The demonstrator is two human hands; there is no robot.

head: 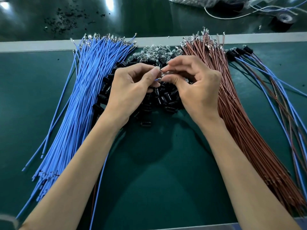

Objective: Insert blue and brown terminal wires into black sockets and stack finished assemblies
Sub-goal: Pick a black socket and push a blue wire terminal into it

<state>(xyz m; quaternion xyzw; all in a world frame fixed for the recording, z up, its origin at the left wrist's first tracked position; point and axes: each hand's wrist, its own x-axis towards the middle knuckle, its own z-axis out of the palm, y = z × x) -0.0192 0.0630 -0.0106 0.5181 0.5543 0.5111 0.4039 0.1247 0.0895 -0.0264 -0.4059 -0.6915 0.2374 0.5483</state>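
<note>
My left hand (132,87) and my right hand (196,85) meet fingertip to fingertip over a pile of black sockets (159,98). Between thumb and forefinger, the left hand pinches the end of a blue wire (98,188), which trails back under my left forearm beside a brown wire. The right hand pinches a small shiny socket part (164,74) against that wire end; my fingers hide most of it. A thick bundle of blue wires (78,105) lies to the left and a bundle of brown wires (232,105) to the right. Finished assemblies (239,52) lie at the far right.
Clear bulbs (154,50) are heaped behind the sockets. A grey strip (33,45) crosses the green table. Beyond it lie black scraps (66,19), a plastic bag (216,2), a white cord and a roll of black tape (282,20).
</note>
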